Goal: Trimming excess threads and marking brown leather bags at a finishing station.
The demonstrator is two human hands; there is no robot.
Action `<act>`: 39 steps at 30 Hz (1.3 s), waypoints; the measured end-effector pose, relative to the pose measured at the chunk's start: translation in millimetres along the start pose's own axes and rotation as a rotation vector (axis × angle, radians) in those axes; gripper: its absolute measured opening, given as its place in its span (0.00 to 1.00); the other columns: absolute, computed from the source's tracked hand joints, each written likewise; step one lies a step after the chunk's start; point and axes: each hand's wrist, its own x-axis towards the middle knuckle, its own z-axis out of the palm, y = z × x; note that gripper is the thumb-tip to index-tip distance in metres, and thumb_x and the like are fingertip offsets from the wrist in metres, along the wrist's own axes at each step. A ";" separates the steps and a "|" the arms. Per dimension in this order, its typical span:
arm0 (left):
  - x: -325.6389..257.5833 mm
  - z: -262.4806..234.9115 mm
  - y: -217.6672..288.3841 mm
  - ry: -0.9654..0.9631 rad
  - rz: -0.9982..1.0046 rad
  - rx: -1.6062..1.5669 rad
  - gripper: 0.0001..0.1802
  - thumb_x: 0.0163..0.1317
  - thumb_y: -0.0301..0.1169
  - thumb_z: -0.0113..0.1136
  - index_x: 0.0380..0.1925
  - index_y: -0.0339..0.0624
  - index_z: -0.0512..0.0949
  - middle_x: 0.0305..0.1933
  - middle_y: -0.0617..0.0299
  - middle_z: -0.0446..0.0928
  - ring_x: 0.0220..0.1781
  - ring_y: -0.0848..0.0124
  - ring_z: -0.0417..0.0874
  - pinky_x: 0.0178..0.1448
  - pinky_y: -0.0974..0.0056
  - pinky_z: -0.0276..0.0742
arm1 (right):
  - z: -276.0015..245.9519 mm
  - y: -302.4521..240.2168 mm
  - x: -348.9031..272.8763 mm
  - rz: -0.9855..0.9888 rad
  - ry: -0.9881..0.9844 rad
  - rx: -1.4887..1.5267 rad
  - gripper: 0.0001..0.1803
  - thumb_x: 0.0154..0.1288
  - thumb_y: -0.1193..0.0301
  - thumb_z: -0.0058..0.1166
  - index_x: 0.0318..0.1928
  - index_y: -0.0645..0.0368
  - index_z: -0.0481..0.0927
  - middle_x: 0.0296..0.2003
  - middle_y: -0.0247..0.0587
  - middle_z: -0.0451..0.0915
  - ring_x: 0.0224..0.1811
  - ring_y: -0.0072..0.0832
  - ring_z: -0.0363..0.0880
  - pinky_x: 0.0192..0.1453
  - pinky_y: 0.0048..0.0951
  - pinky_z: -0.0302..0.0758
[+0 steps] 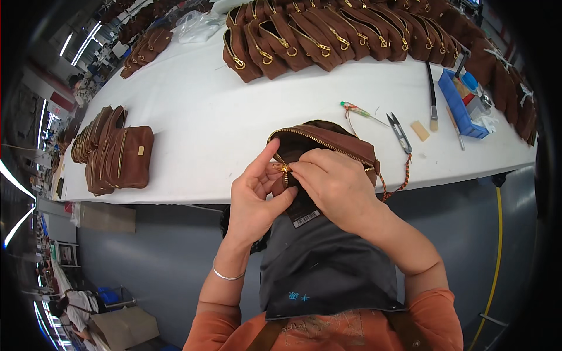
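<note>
A brown zippered pouch (351, 146) lies at the near edge of the white table, its gold zipper gaping over a dark lining. My left hand (256, 190) grips the pouch's left end, thumb and fingers around the zipper's end. Close beside it, my right hand (336, 187) pinches at the gold zipper pull (285, 168) with thumb and forefinger. The fingertips of both hands almost meet there. A dark tag with a barcode label (306, 219) hangs below the pouch, under my right hand. The fingers partly hide the zipper pull.
Brown pouches (316, 41) stand in rows at the back; a stack of pouches (126, 158) sits left. To the right lie an awl (360, 110), thread snips (400, 133), a tan block (420, 131), a brush (432, 99) and a blue bin (462, 108). A plastic bag (198, 27) lies back left.
</note>
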 end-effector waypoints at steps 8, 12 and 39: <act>-4.0 -3.6 -2.3 -0.011 -0.005 0.057 0.41 0.52 0.10 0.59 0.69 0.37 0.63 0.43 0.67 0.72 0.39 0.82 0.72 0.46 0.75 0.74 | 1.0 1.7 2.4 -0.111 -0.081 -0.109 0.06 0.47 0.77 0.56 0.27 0.60 0.73 0.25 0.40 0.68 0.28 0.34 0.73 0.34 0.32 0.71; -7.4 6.2 2.1 -0.011 0.018 0.095 0.41 0.53 0.09 0.58 0.69 0.41 0.64 0.43 0.66 0.71 0.39 0.82 0.72 0.45 0.75 0.73 | 1.4 15.7 10.1 0.143 0.110 0.188 0.06 0.52 0.80 0.58 0.28 0.62 0.73 0.26 0.41 0.74 0.27 0.38 0.78 0.29 0.35 0.74; 2.7 -49.9 -24.5 0.188 0.220 -0.055 0.22 0.59 0.21 0.60 0.52 0.38 0.66 0.57 0.53 0.71 0.60 0.70 0.69 0.63 0.62 0.68 | 0.1 -40.7 -21.0 0.524 -0.233 0.698 0.06 0.66 0.79 0.51 0.42 0.63 0.70 0.51 0.57 0.74 0.66 0.50 0.67 0.61 0.41 0.67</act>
